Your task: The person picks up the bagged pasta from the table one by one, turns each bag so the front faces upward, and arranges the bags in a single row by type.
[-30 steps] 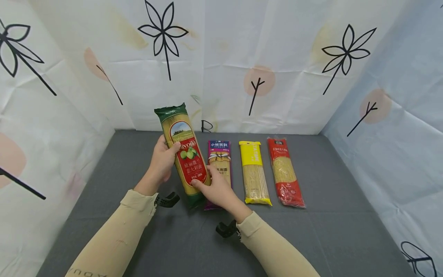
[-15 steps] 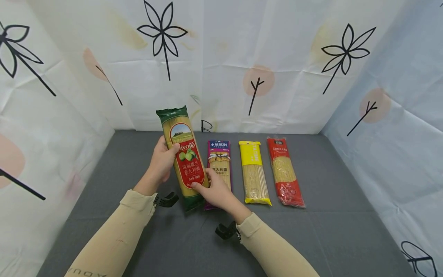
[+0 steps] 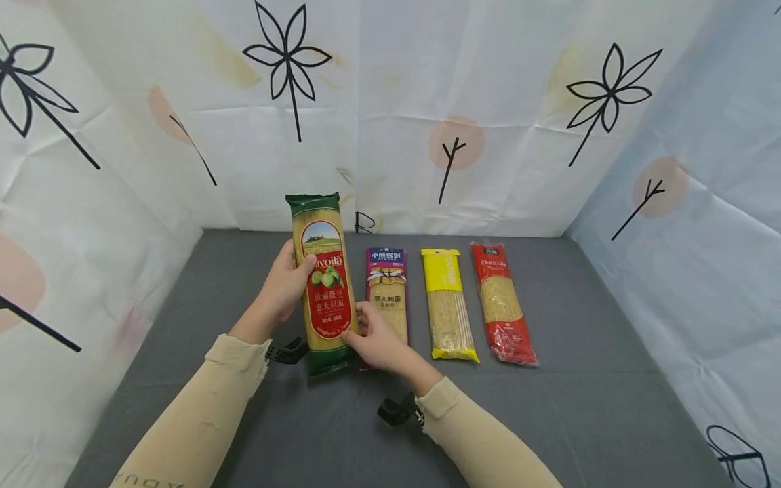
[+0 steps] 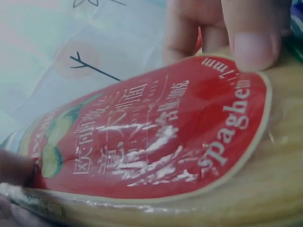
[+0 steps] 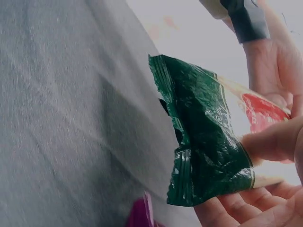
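Both hands hold a spaghetti packet (image 3: 326, 285) with green ends and a red label, raised over the table at the left of the row. My left hand (image 3: 285, 285) grips its left edge, thumb across the label's upper part. Low on the right edge, my right hand (image 3: 386, 342) pinches it, thumb in front and fingers behind. In the left wrist view the red label (image 4: 142, 137) fills the middle, with the right thumb at its far end. The crimped green end (image 5: 199, 127) shows in the right wrist view. A purple pasta packet (image 3: 388, 291) lies partly behind the right hand.
Right of the purple packet, a yellow noodle packet (image 3: 450, 305) and a red noodle packet (image 3: 504, 305) lie side by side on the grey table (image 3: 579, 420). Printed white cloth (image 3: 390, 88) stands behind and along both sides.
The held spaghetti packet has turned from a leftward lean to nearly upright, its top shifting right and down. Both hands keep their hold; the other packets stay put.
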The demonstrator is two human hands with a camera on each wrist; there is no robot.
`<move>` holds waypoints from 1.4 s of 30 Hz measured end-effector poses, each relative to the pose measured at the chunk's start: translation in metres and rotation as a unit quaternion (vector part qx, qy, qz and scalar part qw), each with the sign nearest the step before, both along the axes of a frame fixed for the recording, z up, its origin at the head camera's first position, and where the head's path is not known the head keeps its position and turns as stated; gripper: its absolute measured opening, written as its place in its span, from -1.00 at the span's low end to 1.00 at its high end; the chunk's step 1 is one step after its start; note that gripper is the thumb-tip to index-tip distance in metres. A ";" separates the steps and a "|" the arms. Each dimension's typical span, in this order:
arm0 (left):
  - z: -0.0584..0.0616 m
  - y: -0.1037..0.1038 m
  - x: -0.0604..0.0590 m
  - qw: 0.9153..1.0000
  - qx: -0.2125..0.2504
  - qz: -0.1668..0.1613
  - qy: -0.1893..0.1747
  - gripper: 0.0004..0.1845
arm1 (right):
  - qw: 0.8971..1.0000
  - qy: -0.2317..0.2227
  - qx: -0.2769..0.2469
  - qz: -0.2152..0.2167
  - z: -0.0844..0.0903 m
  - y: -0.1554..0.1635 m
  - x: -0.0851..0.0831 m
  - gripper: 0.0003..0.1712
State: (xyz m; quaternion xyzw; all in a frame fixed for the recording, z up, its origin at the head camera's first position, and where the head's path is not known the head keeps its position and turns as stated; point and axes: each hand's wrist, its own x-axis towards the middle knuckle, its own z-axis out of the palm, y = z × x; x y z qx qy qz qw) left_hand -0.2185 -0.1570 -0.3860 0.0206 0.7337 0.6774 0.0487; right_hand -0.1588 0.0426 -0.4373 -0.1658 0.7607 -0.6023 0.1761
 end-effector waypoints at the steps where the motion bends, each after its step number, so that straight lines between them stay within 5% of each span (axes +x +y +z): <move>1: -0.001 -0.001 0.000 1.000 -0.016 -0.010 0.002 -0.41 | 1.000 0.001 -0.001 -0.003 -0.001 -0.001 0.000 -0.53; 10: -0.012 -0.008 0.001 0.992 -0.119 -0.045 -0.010 -0.31 | 0.999 0.011 0.011 -0.033 0.000 -0.010 0.000 -0.56; 20: -0.023 -0.016 0.000 0.989 -0.135 -0.039 -0.053 -0.38 | 0.999 -0.018 0.014 -0.043 0.002 -0.025 0.007 -0.59; 27: -0.036 -0.020 -0.003 0.984 -0.150 -0.048 -0.083 -0.39 | 0.995 -0.017 0.085 -0.041 -0.009 -0.032 0.005 -0.61; 42: -0.065 -0.019 -0.008 0.980 -0.155 -0.050 -0.111 -0.36 | 0.987 -0.027 0.154 -0.034 -0.017 -0.041 0.003 -0.57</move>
